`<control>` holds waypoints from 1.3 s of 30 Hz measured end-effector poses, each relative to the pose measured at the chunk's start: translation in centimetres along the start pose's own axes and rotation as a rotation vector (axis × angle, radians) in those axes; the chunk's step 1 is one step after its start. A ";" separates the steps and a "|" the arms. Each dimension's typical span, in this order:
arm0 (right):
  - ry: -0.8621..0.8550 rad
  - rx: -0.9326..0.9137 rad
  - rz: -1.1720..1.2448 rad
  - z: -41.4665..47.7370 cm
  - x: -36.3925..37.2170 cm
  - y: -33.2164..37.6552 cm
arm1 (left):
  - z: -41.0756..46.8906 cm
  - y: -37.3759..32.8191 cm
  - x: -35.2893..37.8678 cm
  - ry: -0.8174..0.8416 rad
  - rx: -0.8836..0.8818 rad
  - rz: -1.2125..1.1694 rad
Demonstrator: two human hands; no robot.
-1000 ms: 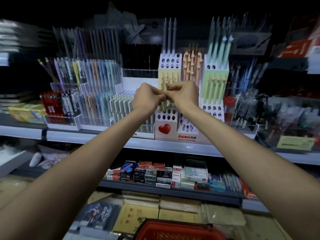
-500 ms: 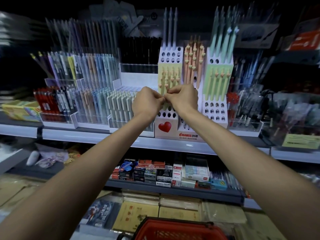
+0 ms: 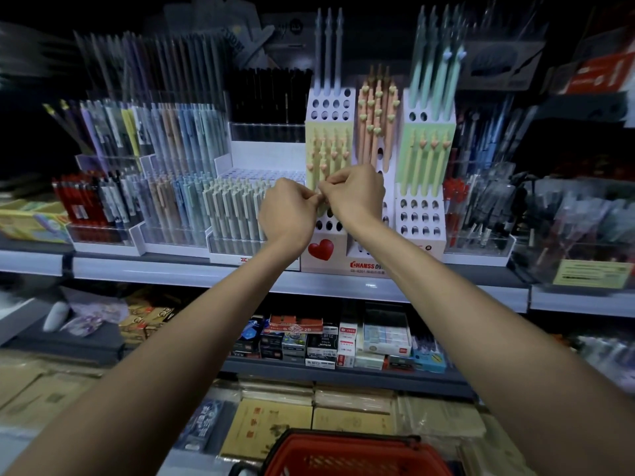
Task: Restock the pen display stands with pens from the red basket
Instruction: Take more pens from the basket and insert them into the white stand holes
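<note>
Both hands are raised to the white display stand (image 3: 335,104) on the far shelf (image 3: 171,269). The left hand (image 3: 290,214) and right hand (image 3: 354,197) meet at their fingertips, fingers curled, pinching a pale yellow pen (image 3: 322,209) whose top they hide. It sits in the stand's left column, just below a row of yellow pens (image 3: 330,149) and above empty holes and a red heart (image 3: 320,250). Peach pens (image 3: 378,108) fill the middle column and green pens (image 3: 426,159) the right one. The red basket (image 3: 343,455) is at the near bottom edge, well below the hands. Small boxes (image 3: 326,341) line the lower shelf between the arms.
</note>
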State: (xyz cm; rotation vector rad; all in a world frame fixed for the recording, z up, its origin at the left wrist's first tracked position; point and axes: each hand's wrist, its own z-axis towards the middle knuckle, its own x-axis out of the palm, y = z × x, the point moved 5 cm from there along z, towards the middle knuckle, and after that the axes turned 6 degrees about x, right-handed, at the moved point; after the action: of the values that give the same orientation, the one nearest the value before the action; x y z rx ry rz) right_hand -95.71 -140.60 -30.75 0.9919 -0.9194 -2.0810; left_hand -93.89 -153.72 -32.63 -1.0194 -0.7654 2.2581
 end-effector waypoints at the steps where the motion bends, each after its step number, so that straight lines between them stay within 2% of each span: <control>1: -0.002 0.003 -0.005 0.0 0.1 -0.1 | -0.1 0.1 0.1 -0.003 -0.012 0.005; 17: -0.047 0.013 -0.088 -0.8 1.4 -0.1 | -0.5 0.0 0.2 -0.010 -0.036 0.140; 24: -0.018 0.046 -0.105 -1.2 1.0 -0.3 | -0.7 -0.2 -0.2 0.103 -0.037 0.211; 27: 0.024 0.040 -0.170 -1.6 0.0 -0.7 | -1.2 -0.3 -0.5 0.210 -0.012 0.290; 31: 0.131 0.004 -0.321 -3.2 -1.9 -1.1 | -2.4 0.3 -1.6 0.316 0.128 0.395; 34: 0.180 -0.091 -0.417 -4.8 -4.3 -1.1 | -3.8 0.7 -3.2 0.349 0.221 0.443; 39: 0.294 -0.150 -0.491 -7.2 -7.8 -2.0 | -6.0 1.0 -5.9 0.389 0.265 0.431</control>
State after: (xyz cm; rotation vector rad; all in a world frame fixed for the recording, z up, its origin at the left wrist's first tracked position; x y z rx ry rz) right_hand -86.31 -135.73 -32.84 1.5054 -0.3875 -2.2636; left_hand -86.06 -156.75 -33.79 -1.5366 -0.0811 2.3074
